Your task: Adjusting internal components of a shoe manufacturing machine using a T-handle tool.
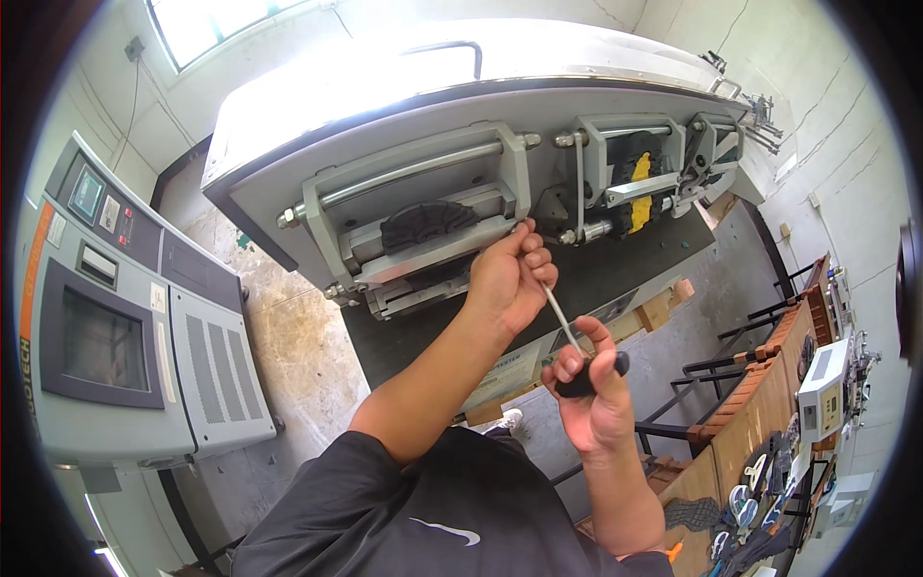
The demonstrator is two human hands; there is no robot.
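Observation:
My right hand (594,399) is closed round the black crosswise handle (577,385) of a T-handle driver. From it a thin metal shaft (560,315) runs up and left to my left hand (511,279). The left fingers are curled about the shaft's upper end, against the right end of a metal clamp bar (433,252); the driver's tip is hidden there. Behind that bar, a black curved sole-like piece (428,224) sits inside a grey metal clamp frame (322,226) on the machine's front panel.
Further right on the machine (385,120), a second clamp holds a black-and-yellow piece (639,192). A grey cabinet (221,356) with a screen stands at left. A wooden bench (716,471) with footwear and soles is at lower right, beside a white instrument box (825,389).

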